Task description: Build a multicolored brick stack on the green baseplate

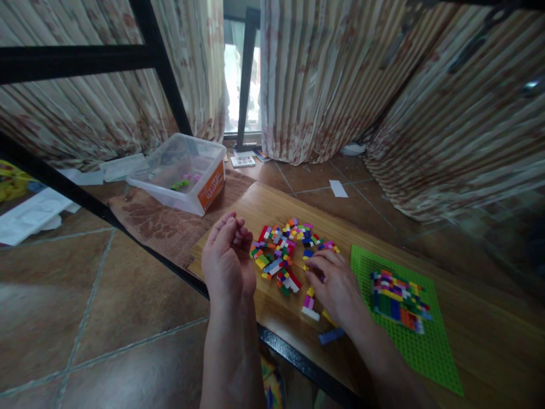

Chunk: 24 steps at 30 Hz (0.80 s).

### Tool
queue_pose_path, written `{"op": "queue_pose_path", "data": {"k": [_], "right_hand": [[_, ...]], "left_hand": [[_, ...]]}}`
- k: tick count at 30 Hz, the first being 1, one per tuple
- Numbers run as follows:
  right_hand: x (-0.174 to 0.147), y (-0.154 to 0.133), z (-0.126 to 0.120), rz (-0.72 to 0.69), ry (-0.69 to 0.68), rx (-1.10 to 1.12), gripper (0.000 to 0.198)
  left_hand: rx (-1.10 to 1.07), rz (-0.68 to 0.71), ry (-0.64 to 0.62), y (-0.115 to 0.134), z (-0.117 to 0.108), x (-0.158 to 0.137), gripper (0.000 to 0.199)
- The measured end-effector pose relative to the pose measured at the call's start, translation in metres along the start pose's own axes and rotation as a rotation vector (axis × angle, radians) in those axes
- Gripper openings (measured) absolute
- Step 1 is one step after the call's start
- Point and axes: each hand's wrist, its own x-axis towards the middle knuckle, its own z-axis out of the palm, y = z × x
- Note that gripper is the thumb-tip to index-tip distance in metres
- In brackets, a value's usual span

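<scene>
My left hand is raised above the near edge of the wooden tabletop, palm turned up and fingers curled together; whatever they hold, if anything, is hidden. Low over the table, my right hand has thumb and index finger closed around a small yellow building brick. Between the hands lies a loose pile of colourful building bricks. Pink and white bricks and a blue-grey brick lie close to my right wrist. To the right, a multicoloured brick build sits on a green baseplate.
A clear plastic box with an orange label and a few green and pink pieces stands at the table's far left on a brown mat. A black metal frame crosses the left side. Patterned curtains hang behind.
</scene>
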Motion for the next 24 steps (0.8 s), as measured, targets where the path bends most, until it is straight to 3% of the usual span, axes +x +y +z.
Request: {"op": "queue_pose_path", "data": {"k": [5, 10, 16, 24], "right_hand": [[0.015, -0.028, 0.002, -0.062, -0.005, 0.097, 0.018], [0.032, -0.048, 0.017, -0.167, -0.066, 0.007, 0.024], [0.037, -0.043, 0.027, -0.185, -0.087, -0.045, 0.019], [0.02, -0.027, 0.011, -0.116, -0.074, -0.065, 0.012]], "left_hand": [[0.017, -0.006, -0.011, 0.0, 0.001, -0.001, 0.013], [0.001, -0.008, -0.013, 0.0, 0.002, -0.001, 0.015], [0.016, -0.006, -0.024, 0.001, 0.0, 0.0, 0.017], [0.011, 0.021, -0.006, 0.006, -0.006, 0.003, 0.016]]}}
